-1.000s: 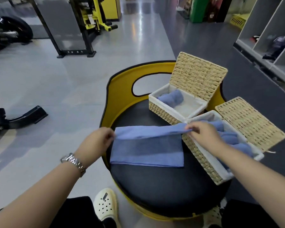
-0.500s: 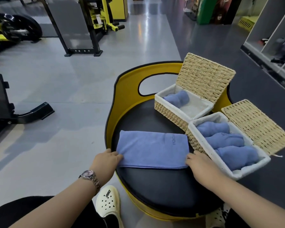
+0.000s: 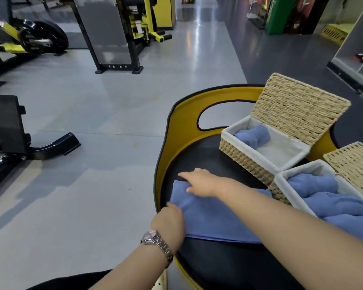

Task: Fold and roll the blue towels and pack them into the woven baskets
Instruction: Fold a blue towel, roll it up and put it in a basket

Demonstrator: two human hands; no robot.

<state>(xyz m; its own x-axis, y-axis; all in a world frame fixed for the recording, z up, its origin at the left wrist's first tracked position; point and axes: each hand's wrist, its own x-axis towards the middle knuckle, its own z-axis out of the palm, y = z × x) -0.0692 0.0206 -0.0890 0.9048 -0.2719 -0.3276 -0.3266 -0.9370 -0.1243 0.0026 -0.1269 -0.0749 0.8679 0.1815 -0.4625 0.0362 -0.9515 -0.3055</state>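
A folded blue towel (image 3: pixel 214 218) lies flat on the black seat beside two open lidded woven baskets with white liners, the far basket (image 3: pixel 247 158) holding one rolled towel (image 3: pixel 253 136), the near basket (image 3: pixel 281 190) several rolled towels (image 3: pixel 327 197).

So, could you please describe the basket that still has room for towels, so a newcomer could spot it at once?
Start at the round black seat with the yellow rim. Two woven baskets sit on its far right side; take the farther basket, whose lid stands upright behind it. It holds a single rolled blue towel and bare white lining, whereas the nearer basket is packed with rolls.
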